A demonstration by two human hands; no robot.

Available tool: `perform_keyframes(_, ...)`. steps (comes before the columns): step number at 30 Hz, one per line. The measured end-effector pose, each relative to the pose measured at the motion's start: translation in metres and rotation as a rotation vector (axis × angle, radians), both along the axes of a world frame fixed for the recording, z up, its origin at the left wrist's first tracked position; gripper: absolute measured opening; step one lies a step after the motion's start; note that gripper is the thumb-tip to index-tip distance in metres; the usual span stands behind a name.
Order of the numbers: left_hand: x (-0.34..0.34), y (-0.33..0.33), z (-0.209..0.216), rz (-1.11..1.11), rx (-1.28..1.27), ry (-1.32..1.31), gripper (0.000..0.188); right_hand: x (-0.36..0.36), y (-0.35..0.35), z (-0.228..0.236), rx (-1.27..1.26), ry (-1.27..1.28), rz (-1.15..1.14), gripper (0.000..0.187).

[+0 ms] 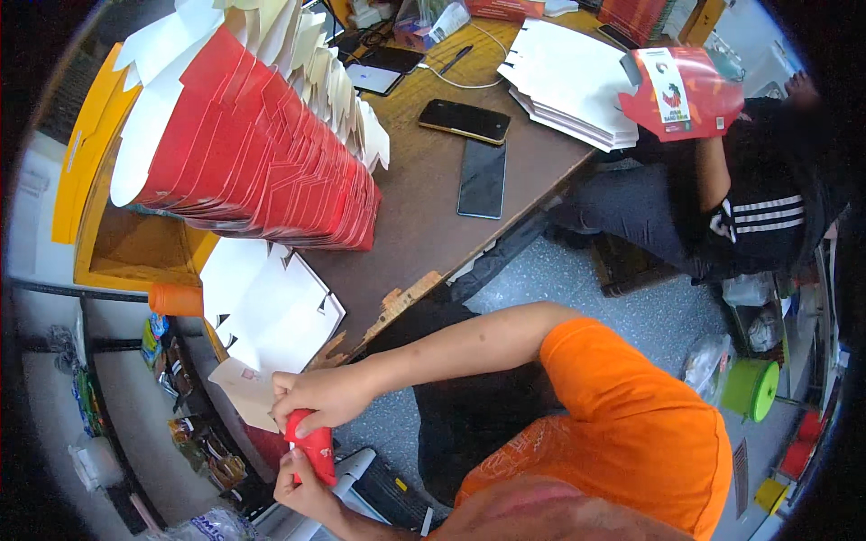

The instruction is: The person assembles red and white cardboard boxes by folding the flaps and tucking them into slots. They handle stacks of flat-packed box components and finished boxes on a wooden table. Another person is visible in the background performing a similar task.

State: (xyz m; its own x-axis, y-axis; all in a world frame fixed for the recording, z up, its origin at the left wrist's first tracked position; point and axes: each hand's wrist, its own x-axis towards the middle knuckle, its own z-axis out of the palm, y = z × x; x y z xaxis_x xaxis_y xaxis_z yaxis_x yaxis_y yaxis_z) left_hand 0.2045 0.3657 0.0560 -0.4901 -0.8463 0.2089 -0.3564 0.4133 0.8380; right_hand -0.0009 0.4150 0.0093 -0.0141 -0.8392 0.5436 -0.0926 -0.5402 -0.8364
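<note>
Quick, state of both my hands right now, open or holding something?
Left hand: closed, pinching the edge of a red, curved, folded piece of what looks like card.
Right hand: closed, gripping the same red piece.

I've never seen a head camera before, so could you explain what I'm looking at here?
There's no machine, just a person's bare hands. The single picture comes from a wide camera worn on their head, looking down, so straight edges bend. The orange sleeve is theirs. Their right hand and left hand together hold a small red piece. The brown table carries a tall stack of red card pieces, a white stack and some phones. At right, another person holds a red printed carton.
</note>
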Motion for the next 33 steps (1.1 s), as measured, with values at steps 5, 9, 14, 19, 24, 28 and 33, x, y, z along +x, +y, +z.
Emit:
perform_keyframes(5, 0.012, -0.004, -0.001, -0.130, 0.296, -0.088, 0.030, -0.006, 0.004, 0.015, 0.000, -0.044, 0.091, 0.013)
perform_keyframes(9, 0.026, 0.018, -0.049, -0.139, 0.497, -0.061, 0.017, 0.003, 0.005, -0.009, 0.001, 0.343, 0.272, 0.017)
perform_keyframes(14, 0.044, 0.089, -0.089, -0.036, 0.766, 0.021, 0.026, 0.015, 0.011, -0.039, 0.252, 0.687, 0.503, 0.032)
perform_keyframes(19, 0.046, 0.097, -0.087, 0.071, 0.879, 0.204, 0.027, 0.029, 0.017, -0.041, 0.598, 0.700, 0.323, 0.038)
perform_keyframes(24, 0.055, 0.093, -0.097, 0.117, 0.981, 0.283, 0.026, 0.047, -0.002, -0.058, 0.602, 0.790, 0.386, 0.041)
perform_keyframes(28, 0.053, 0.095, -0.095, 0.096, 0.960, 0.226, 0.026, 0.039, 0.008, -0.049, 0.752, 0.526, 0.546, 0.038)
perform_keyframes(33, 0.055, 0.095, -0.090, 0.015, 0.935, 0.168, 0.029, 0.036, 0.005, -0.049, 0.771, 0.519, 0.676, 0.040)
